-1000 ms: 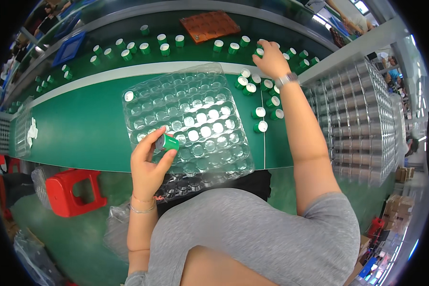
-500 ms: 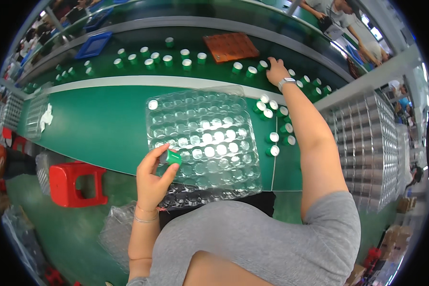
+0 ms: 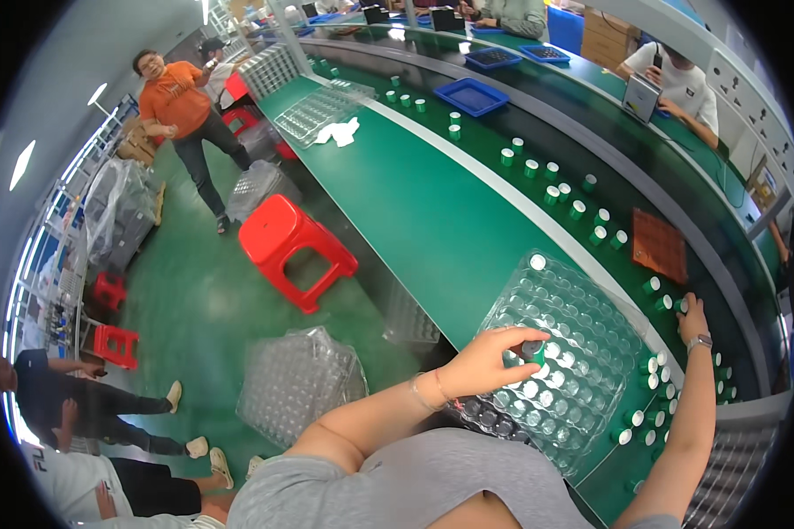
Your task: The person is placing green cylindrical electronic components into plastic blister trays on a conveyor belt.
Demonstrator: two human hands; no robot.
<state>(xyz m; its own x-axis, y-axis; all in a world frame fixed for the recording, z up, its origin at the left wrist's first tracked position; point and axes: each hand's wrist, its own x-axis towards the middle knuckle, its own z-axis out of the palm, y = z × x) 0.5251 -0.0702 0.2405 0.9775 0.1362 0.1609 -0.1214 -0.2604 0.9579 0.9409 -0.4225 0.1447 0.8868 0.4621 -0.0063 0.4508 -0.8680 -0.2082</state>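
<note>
Left hand [image 3: 483, 364] pinching, right hand [image 3: 694, 323] outstretched

A brightly lit workshop with a smooth green floor [image 3: 185, 300]. A large red plastic stool [image 3: 278, 223] stands left of centre, just beside a long green surface [image 3: 406, 194]; smaller red stools [image 3: 115, 346] stand farther left. Glowing tube lights [image 3: 23, 165] shine from the pale ceiling [image 3: 62, 53] at upper left. Brown cardboard boxes [image 3: 609, 40] are stacked at the top right, near a white panel of power sockets [image 3: 750, 101].
</note>
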